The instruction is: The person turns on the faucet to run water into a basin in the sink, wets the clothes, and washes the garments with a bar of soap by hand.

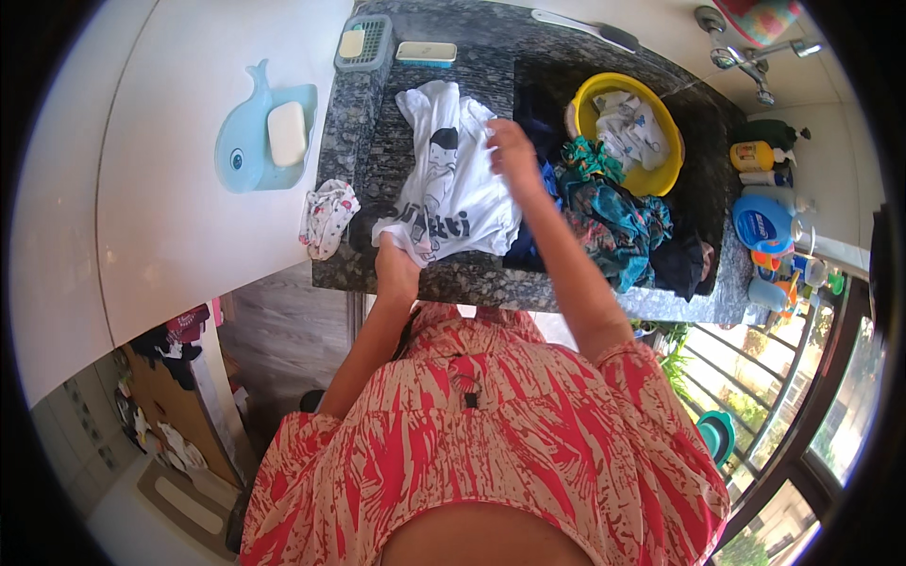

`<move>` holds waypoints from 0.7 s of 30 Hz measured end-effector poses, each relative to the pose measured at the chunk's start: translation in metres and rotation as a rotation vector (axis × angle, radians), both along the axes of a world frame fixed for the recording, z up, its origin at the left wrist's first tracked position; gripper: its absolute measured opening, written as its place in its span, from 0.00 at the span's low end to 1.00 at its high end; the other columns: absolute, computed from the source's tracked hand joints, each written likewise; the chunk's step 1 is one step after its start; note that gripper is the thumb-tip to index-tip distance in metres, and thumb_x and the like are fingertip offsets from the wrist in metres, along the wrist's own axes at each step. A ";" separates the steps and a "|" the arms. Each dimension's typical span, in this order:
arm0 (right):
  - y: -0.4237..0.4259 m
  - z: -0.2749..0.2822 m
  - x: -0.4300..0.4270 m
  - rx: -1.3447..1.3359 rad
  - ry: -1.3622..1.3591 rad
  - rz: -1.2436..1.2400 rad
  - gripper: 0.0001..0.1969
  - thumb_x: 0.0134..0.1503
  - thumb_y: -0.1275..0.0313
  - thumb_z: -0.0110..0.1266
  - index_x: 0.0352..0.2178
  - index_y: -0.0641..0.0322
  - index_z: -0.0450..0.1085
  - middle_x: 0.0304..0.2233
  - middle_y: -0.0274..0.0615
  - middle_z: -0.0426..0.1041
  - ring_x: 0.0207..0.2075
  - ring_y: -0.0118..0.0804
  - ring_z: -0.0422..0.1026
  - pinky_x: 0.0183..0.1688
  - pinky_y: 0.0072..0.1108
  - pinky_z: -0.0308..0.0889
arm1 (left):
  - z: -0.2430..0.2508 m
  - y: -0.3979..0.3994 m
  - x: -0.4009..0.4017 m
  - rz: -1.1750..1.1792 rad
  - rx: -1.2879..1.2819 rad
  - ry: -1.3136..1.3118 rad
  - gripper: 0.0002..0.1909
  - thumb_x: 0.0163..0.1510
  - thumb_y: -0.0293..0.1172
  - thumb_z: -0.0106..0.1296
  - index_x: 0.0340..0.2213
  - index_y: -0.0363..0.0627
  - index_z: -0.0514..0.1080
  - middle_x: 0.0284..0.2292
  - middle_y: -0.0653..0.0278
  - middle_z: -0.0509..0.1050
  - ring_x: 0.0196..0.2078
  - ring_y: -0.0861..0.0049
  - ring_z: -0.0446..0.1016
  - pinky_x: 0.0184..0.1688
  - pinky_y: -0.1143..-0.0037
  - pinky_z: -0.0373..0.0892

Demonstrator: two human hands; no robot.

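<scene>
A white printed T-shirt (481, 187) lies spread over the ribbed washboard surface (396, 152) of a dark granite laundry sink. Its near left corner is gripped in my left hand (396, 265). Above the shirt's right edge is my right hand (513, 156), slightly blurred, with fingers bent and apart; whether it touches the cloth is unclear. Right of the shirt, dark blue cloth (534, 120) hangs into the basin, partly hidden by my right forearm. A teal floral garment (612, 219) is heaped in front of a yellow tub (672, 120), which holds white patterned cloth (633, 131).
A scrub brush (427, 53) and a soap basket (364, 44) stand at the back. On the left wall, a blue whale-shaped holder (244, 152) carries soap (287, 134). A small printed cloth (330, 218) sits on the left rim. Taps (754, 67) and bottles (763, 223) line the right.
</scene>
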State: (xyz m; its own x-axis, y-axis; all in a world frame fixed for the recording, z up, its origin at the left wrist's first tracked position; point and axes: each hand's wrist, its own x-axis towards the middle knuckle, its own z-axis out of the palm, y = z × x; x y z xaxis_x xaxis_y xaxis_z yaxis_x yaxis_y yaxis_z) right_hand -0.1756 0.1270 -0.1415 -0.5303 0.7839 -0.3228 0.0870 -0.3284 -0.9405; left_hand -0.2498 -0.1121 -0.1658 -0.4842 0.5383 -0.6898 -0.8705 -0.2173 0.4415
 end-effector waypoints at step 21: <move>0.053 -0.112 -0.102 1.363 -0.255 0.685 0.12 0.51 0.68 0.45 0.39 0.49 0.67 0.29 0.40 0.66 0.35 0.39 0.67 0.41 0.32 0.60 | 0.037 0.029 -0.010 -0.804 -0.709 1.244 0.09 0.46 0.23 0.40 0.32 0.37 0.65 0.23 0.41 0.69 0.28 0.46 0.68 0.28 0.64 0.63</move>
